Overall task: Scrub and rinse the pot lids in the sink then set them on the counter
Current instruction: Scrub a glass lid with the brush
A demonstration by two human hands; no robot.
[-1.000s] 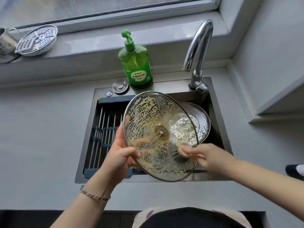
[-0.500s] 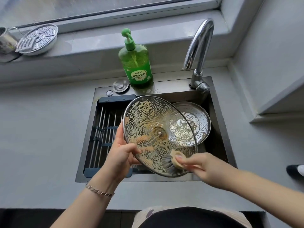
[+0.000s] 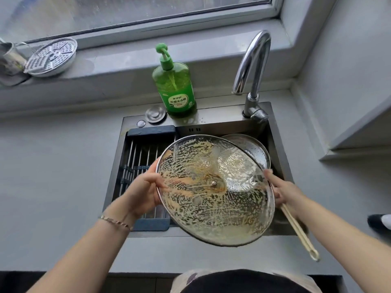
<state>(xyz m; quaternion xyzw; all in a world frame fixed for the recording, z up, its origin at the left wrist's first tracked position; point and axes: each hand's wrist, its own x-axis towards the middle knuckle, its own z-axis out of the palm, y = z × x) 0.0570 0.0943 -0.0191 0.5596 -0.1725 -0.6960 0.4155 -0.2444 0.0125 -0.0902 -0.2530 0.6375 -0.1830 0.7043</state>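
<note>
A large glass pot lid (image 3: 213, 197), smeared with yellowish soapy foam, is held tilted over the sink (image 3: 273, 121). My left hand (image 3: 143, 191) grips its left rim, thumb on the upper face. At the lid's right rim, my right hand (image 3: 283, 193) touches the edge with its fingertips while holding a dish brush, whose cream handle (image 3: 300, 231) points down-right toward me. The brush head is hidden behind the lid. A second, metal lid (image 3: 251, 146) lies in the sink behind the glass one.
A drying rack (image 3: 137, 161) fills the sink's left half. A green soap bottle (image 3: 175, 87) and a round drain cap (image 3: 155, 114) stand at the sink's back edge, the faucet (image 3: 254, 66) to their right. A perforated steamer plate (image 3: 53, 58) sits on the windowsill. Grey counter (image 3: 53, 176) surrounds the sink.
My right hand left the lid's face and moved to its right rim, swinging the brush handle out toward me. The lid has turned flatter and come nearer.
</note>
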